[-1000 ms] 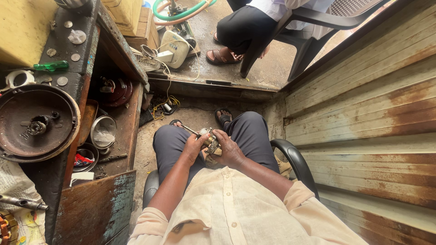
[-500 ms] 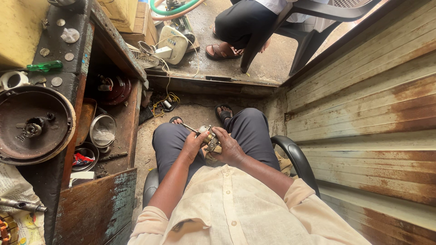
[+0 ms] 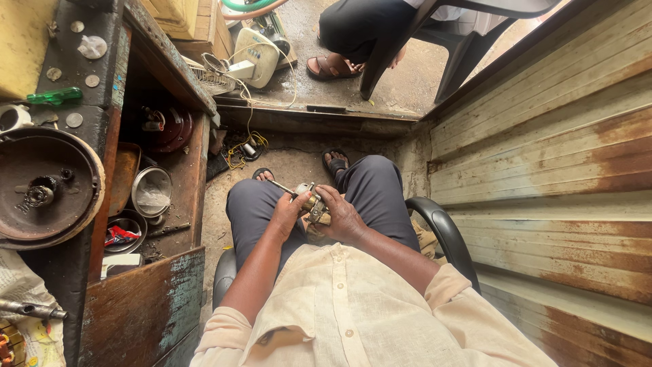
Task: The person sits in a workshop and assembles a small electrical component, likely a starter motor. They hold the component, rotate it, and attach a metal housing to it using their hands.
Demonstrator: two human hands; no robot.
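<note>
I sit in a dark chair (image 3: 445,234) with both hands in my lap. My left hand (image 3: 288,214) and my right hand (image 3: 341,216) close around a small metal part (image 3: 312,202), greyish and brass coloured, held between my knees. A thin rod sticks out of the part toward the upper left. The fingers hide most of the part. My dark trousers (image 3: 377,187) and sandalled feet (image 3: 334,162) lie beyond the hands.
A worn wooden workbench (image 3: 146,309) stands at my left with a round rusty metal disc (image 3: 42,190), a steel bowl (image 3: 151,191) and a green screwdriver (image 3: 56,97). Corrugated metal wall (image 3: 557,177) is at my right. Another person's legs (image 3: 350,34) sit on a chair ahead.
The view has shifted slightly. Both hands stay on the metal part in my lap, with only small movement of the fingers.
</note>
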